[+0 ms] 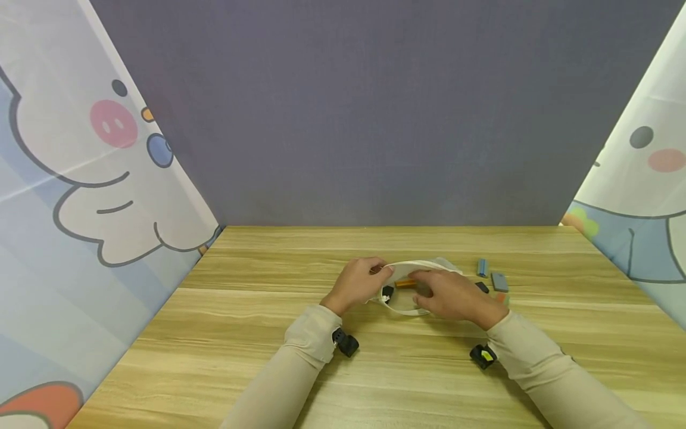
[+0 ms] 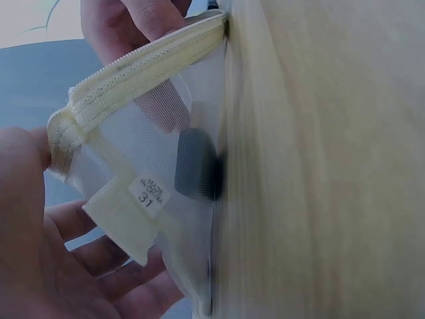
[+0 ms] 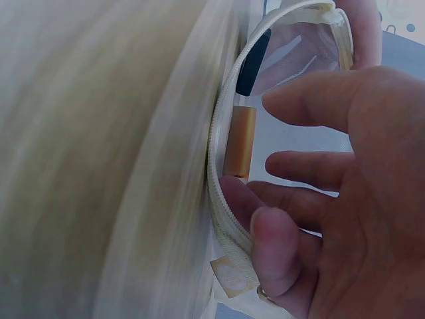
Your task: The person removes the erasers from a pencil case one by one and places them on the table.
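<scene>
A white see-through mesh bag [image 1: 409,311] with a zipped rim lies on the table, its mouth spread wide. My left hand [image 1: 358,285] grips the rim on the left side; in the left wrist view its fingers show behind the mesh. Inside the bag are a small black block-like item [image 2: 194,163] and an orange-gold oblong item [image 3: 240,141]. Reaching into the mouth from the right, my right hand [image 1: 452,295] has its fingers loosely spread. One fingertip is by the end of the orange item, and nothing is visibly gripped. A label [image 2: 147,195] hangs at the bag's side.
Right of the bag lie a blue item [image 1: 483,267], a grey flat piece [image 1: 500,282], a black item [image 1: 482,287] and an orange-and-green piece [image 1: 502,300]. A grey panel [image 1: 343,119] stands behind the wooden table [image 1: 257,333]. Printed cloths hang at both sides.
</scene>
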A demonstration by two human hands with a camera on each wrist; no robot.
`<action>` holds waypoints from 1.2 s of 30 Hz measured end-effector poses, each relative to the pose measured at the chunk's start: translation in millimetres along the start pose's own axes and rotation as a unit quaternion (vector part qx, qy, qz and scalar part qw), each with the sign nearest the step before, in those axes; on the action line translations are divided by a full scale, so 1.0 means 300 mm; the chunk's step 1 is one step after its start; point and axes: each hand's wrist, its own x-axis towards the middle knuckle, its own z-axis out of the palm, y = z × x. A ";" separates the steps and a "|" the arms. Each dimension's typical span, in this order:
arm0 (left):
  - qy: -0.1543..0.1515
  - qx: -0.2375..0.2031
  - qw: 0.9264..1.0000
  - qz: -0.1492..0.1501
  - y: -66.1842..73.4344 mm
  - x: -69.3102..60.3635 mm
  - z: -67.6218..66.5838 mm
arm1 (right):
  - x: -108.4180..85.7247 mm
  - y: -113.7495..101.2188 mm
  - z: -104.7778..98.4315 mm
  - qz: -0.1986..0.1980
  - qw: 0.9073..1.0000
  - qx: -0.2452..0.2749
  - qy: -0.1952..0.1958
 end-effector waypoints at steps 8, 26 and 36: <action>-0.003 0.013 1.000 0.005 0.000 -0.001 -0.001 | 0.004 0.008 0.006 -0.005 1.000 0.015 -0.003; -0.016 0.008 1.000 -0.004 -0.011 -0.007 0.005 | 0.002 0.016 0.015 -0.019 1.000 -0.001 0.009; -0.014 0.016 1.000 0.000 -0.011 -0.004 0.007 | 0.001 0.011 0.012 -0.034 0.999 0.004 0.019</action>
